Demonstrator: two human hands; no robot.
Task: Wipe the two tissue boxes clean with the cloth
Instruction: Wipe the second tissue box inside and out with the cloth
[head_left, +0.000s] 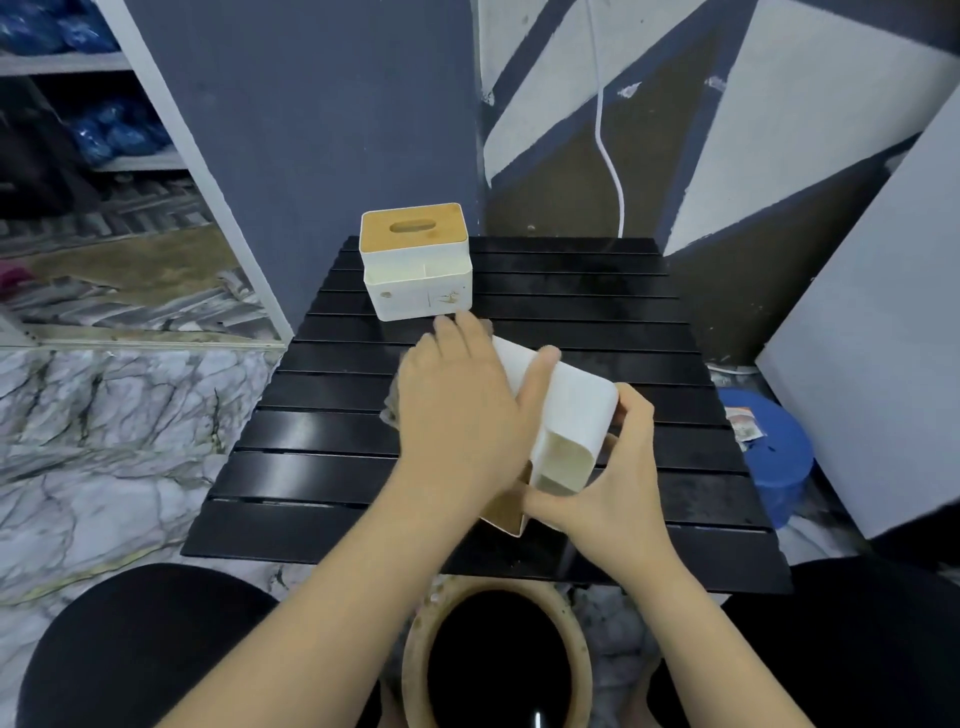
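Tissue box (566, 410) tipped over the surface (322, 462) for wiping.
Light, rigid, smooth plastic: right hand (613, 483) grips its end; left hand (462, 405) lies across its side, a cloth barely visible beneath.

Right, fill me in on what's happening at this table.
A person is cleaning two tissue boxes on a black slatted table. The right hand grips one white box, tipped on its side, while the left hand presses flat on it with what looks like a cloth underneath, mostly hidden. The second box, with a wooden lid, stands upright and untouched at the table's far side.
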